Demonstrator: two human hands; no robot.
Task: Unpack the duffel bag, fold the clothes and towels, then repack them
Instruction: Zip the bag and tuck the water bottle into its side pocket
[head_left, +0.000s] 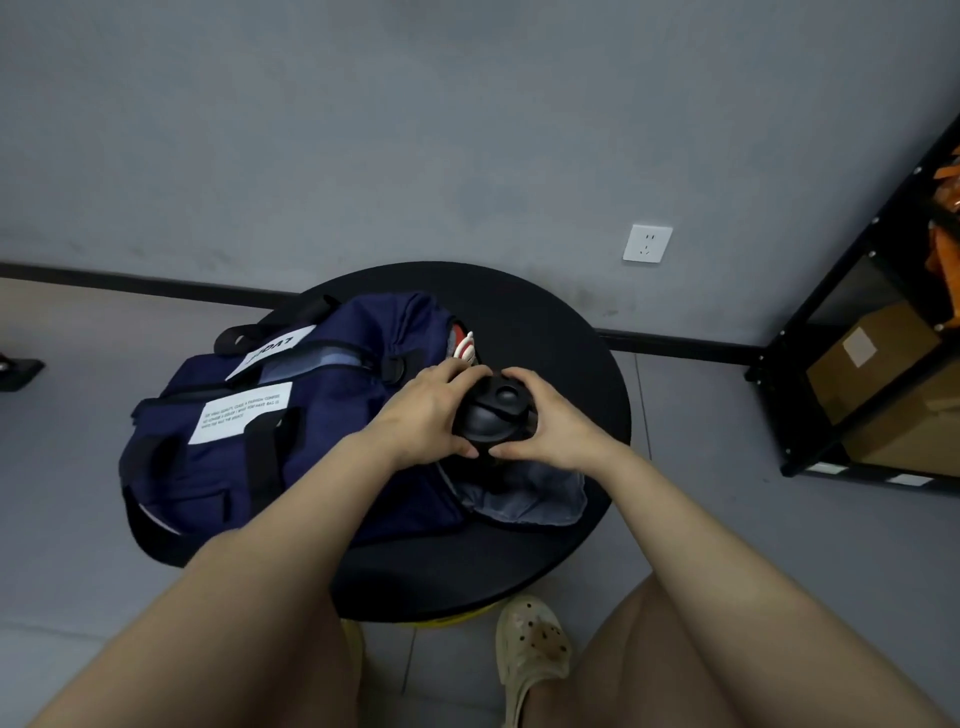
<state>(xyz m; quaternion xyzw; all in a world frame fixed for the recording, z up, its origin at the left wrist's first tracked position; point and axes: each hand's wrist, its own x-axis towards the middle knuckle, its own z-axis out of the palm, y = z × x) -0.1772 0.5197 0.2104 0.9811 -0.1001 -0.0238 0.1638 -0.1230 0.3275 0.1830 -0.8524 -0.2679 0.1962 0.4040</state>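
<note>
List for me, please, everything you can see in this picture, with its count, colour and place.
Duffel bag: one, navy blue with white labels, lying on the table, its end pocket open.
Bottle: one, black, only its lid end showing, held at the bag's open end.
Red and white item: one, poking out of the bag behind the bottle; cannot tell what it is.
Table: one, round, black, against the wall.
Socket: one, white, on the grey wall.
Shelf: one, black metal, far right.
Boxes: at least two, brown cardboard, on the shelf.
Shoe: one, beige, on the floor.
Left hand: fingers round the bottle.
Right hand: fingers round the bottle.
</note>
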